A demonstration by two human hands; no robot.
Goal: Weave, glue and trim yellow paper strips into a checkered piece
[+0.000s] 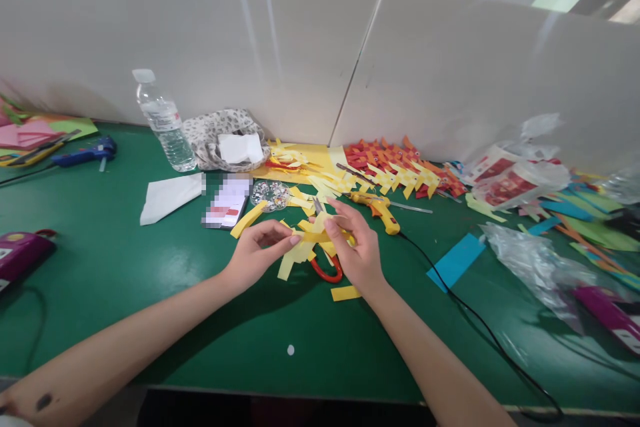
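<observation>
Between my two hands a yellow strip (313, 237) is stretched, just above the green table. My left hand (260, 250) pinches its left end between thumb and fingers. At the other end my right hand (354, 243) grips it, closed, and partly hides it. Paler yellow strips (295, 259) lie below and behind the hands. Scissors with a red-orange handle (329, 271) rest under the right hand, their blades partly covered. A short yellow piece (346, 293) lies nearer to me. Behind the hands sits a round clear case of small googly eyes (271, 195).
A yellow glue gun (376, 209) with a black cord lies right of the hands. Left stand a water bottle (165, 121), a phone (227, 201) and a patterned cloth bag (223, 130). Red and yellow woven pieces (395, 167) line the partition. A blue strip (457, 261) lies right.
</observation>
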